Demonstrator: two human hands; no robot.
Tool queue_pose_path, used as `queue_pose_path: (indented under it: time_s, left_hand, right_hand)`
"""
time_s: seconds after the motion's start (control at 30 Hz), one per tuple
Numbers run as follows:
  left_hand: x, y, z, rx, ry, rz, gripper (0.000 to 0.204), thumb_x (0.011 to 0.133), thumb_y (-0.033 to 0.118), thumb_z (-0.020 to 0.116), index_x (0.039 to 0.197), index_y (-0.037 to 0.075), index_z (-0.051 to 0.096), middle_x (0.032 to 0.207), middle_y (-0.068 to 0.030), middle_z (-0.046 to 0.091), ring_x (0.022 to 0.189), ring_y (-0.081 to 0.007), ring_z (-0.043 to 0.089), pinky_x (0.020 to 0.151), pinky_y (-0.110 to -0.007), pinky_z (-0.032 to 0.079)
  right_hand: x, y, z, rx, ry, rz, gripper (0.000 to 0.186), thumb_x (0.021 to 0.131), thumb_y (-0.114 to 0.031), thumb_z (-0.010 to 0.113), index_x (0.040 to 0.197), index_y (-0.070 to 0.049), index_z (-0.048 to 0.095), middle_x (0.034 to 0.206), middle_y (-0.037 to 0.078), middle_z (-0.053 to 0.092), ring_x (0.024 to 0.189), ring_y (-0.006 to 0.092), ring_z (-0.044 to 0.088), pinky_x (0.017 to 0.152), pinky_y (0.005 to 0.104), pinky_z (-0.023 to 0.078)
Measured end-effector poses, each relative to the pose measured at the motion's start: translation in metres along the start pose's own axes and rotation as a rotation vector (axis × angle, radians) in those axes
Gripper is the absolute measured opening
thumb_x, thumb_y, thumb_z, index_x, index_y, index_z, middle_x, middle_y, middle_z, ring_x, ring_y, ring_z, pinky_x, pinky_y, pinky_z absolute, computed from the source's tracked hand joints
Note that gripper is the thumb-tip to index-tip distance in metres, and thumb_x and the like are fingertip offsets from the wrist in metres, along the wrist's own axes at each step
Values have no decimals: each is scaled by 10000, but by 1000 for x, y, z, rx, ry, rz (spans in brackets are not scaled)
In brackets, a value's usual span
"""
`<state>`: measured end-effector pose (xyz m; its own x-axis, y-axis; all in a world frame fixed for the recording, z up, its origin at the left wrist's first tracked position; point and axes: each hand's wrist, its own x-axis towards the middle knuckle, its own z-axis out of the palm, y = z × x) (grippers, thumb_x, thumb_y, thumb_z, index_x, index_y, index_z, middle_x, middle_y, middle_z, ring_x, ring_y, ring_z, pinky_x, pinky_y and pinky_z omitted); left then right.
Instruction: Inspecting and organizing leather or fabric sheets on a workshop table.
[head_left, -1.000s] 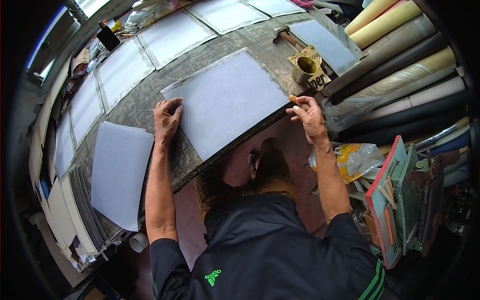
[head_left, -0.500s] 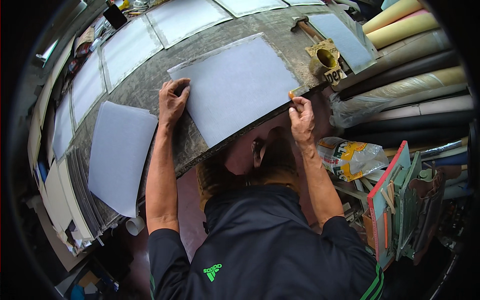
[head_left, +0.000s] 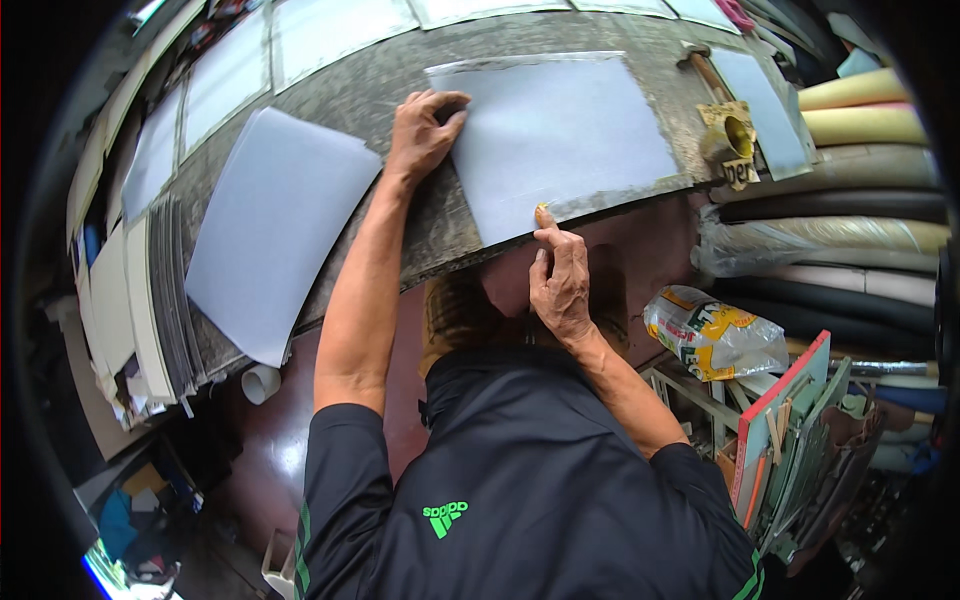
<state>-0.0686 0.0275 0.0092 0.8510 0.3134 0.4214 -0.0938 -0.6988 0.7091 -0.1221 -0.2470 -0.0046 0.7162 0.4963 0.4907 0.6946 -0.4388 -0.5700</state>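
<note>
A pale grey-white sheet (head_left: 560, 125) lies on the dark worktable, with brownish, wet-looking bands along its far, right and near edges. My left hand (head_left: 425, 132) rests at its left edge near the far corner, fingers bent and a gap between thumb and forefinger. At the near edge is my right hand (head_left: 562, 280), forefinger stretched out and the other fingers curled. Its yellow-orange tip touches the sheet; nothing else shows in that hand. A pot of yellow paste (head_left: 728, 142) stands to the right, beside a hammer (head_left: 708, 75).
Left of my left arm lies a stack of pale sheets (head_left: 280, 220). More coated sheets (head_left: 340, 40) line the table's far side. Rolls of material (head_left: 870, 165) fill the right. A plastic bag (head_left: 715, 335) and upright boards (head_left: 780, 430) stand near my right elbow.
My right hand has moved left along the sheet's near edge, where a brownish wet band now shows. My left hand stays at the left edge. The whole view has shifted.
</note>
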Motion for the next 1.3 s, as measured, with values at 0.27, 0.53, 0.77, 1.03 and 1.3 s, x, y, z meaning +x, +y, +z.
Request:
queue_pose_path:
  time_s: [0.27, 0.53, 0.77, 1.03, 1.3]
  left_hand:
    - [-2, -1, 3, 81, -30, -77, 231, 846, 139, 713, 1074, 110, 726, 1015, -79, 687, 1004, -216, 609, 895, -334, 498]
    - [-5, -3, -4, -6, -12, -44, 217, 830, 108, 707, 1045, 82, 723, 956, -78, 676, 936, -225, 584, 841, -331, 470]
    - [1, 5, 0, -26, -3, -44, 195, 808, 99, 716, 999, 62, 726, 865, -81, 661, 857, -223, 575, 778, -338, 477]
    - [-5, 3, -1, -40, 18, -51, 191, 810, 104, 716, 997, 65, 727, 855, -73, 652, 839, -218, 567, 780, -335, 469]
    - [0, 9, -2, 29, -64, -81, 216, 848, 114, 699, 1061, 74, 709, 929, -50, 645, 895, -177, 564, 812, -296, 459]
  right_hand:
    - [-7, -25, 18, -77, -78, -272, 357, 758, 77, 605, 1099, -21, 563, 1309, 79, 616, 934, 224, 597, 783, 339, 431]
    - [18, 7, -47, 278, 90, 198, 177, 898, 7, 548, 1075, -2, 546, 1145, 152, 667, 919, 217, 660, 744, 297, 522]
    - [42, 90, -83, -358, 29, 18, 318, 819, 45, 574, 1127, -31, 550, 1021, 142, 657, 866, 296, 620, 779, 408, 488]
    - [59, 75, -108, -18, 0, 376, 300, 853, -56, 645, 1126, -30, 524, 927, 118, 641, 656, 170, 603, 605, 304, 519]
    - [22, 56, -56, -182, -111, 15, 260, 779, 26, 588, 1026, -2, 511, 1330, 252, 543, 683, 295, 626, 606, 393, 490]
